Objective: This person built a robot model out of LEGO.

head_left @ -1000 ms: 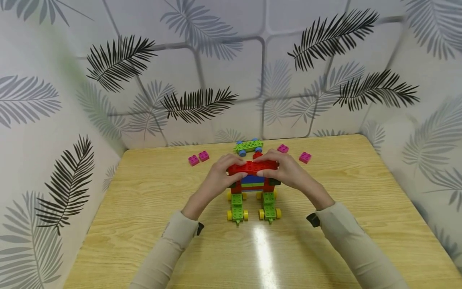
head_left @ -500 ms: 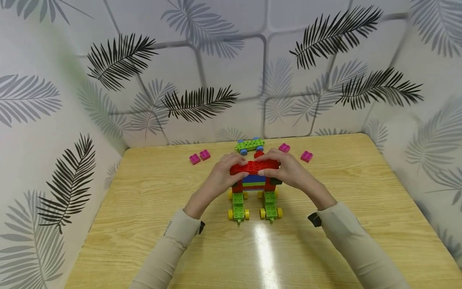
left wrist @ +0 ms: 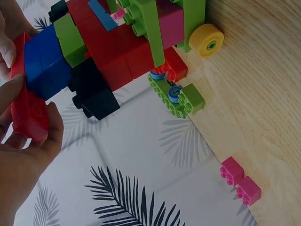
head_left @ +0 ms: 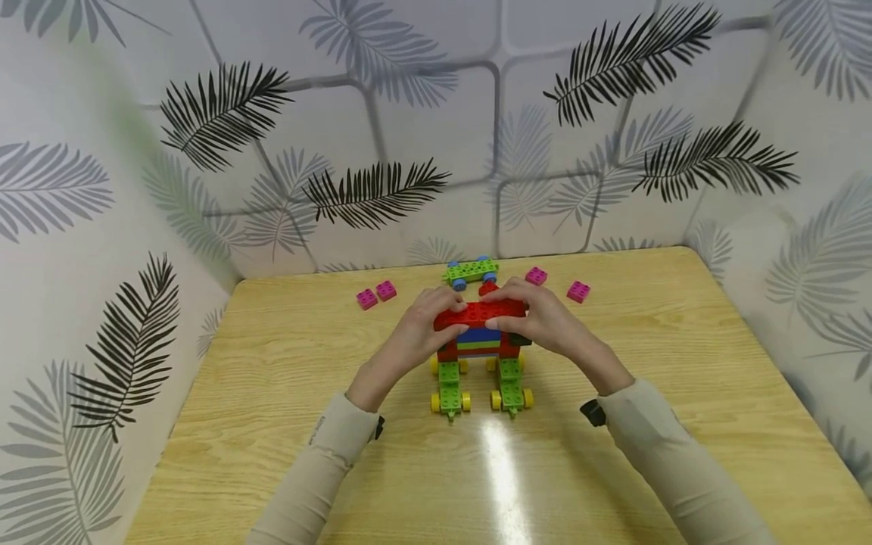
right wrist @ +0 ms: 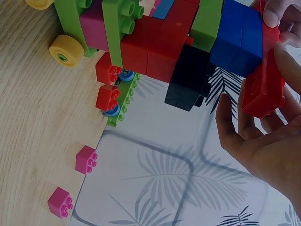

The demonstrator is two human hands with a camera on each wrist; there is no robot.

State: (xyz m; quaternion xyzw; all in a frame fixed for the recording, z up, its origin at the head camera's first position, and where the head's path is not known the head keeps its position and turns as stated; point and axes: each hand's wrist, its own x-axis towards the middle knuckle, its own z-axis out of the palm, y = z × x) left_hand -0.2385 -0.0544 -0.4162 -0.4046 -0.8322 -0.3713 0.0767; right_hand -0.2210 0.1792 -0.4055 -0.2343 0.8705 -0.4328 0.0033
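On the pale, shiny worktop, which is streaked with wood lines, a block toy is stood up, built from hard, smooth plastic. At the top of the block toy, a red top with round bumps is held. One end is gripped by the left hand, the other by the right hand; on both, the fingers are curled round it. Under the red top, boxy blue blocks are seen, and a black block is stuck out from the side. At the block toy's bottom, green bases are fitted with round yellow wheels.

Behind the block toy, a flat green car with blue wheels is parked. Past the block toy, two pink blocks are left on its left side and two more pink bricks on its right.

The ends of the red top are partly covered by the fingers. Whether it is made of one piece cannot be told. The block toy's back is hidden in the head view, and the sleeves are cut off.
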